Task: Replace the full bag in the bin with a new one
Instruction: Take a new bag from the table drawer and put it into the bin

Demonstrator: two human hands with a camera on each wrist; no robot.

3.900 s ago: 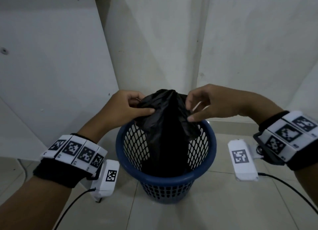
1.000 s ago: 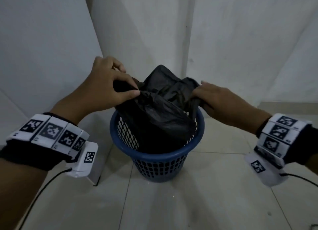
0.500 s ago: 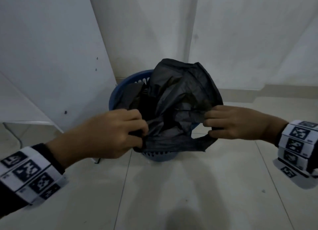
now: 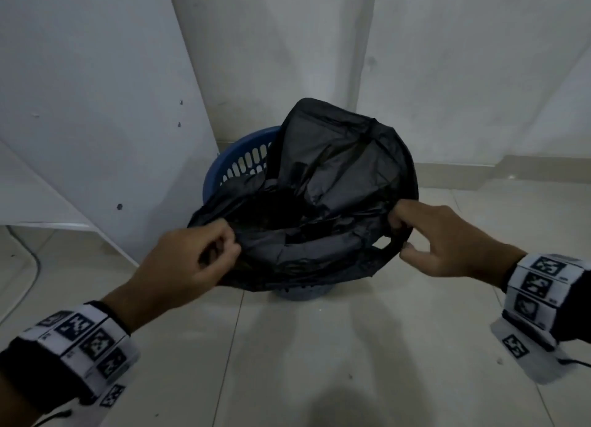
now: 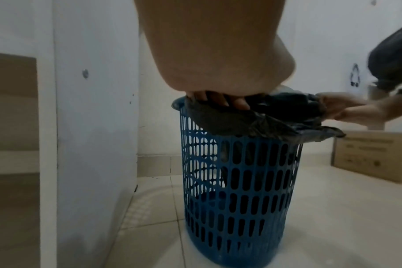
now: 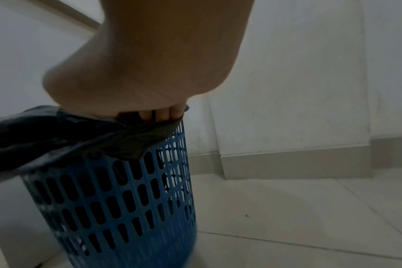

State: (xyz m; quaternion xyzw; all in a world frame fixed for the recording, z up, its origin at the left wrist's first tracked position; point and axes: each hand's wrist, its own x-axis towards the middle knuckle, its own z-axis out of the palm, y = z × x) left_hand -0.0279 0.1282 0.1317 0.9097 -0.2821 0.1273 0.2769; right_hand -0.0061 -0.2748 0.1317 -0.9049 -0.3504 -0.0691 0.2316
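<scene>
- Nearest the camera: left hand [image 4: 188,260], fingers curled, pinching the near-left edge of the thin black plastic bin bag [image 4: 319,203]; fingertips under the film in the left wrist view.
- Opposite, at the near-right of the rim: right hand [image 4: 444,238], thumb and curled fingers gripping the bag's edge, index finger hooked beneath; fingertips [image 6: 163,113] tucked into the fold in the right wrist view.
- Between the hands: bag mouth stretched wide and folded over the near rim of the round blue slotted plastic bin [image 5: 236,181], standing on pale floor tiles [image 4: 319,362] near a wall corner.
- Farther back: far side of the bag billowing up loose, far-left rim bare; probably not yet seated there.
- Risks, as judged: thin film tearing if pulled hard over the rim; near edge slipping off while the far side gets tucked; light bin tipping or sliding under uneven pull.
- Well off to the right, in the left wrist view: brown cardboard box [image 5: 374,156] on the floor.
</scene>
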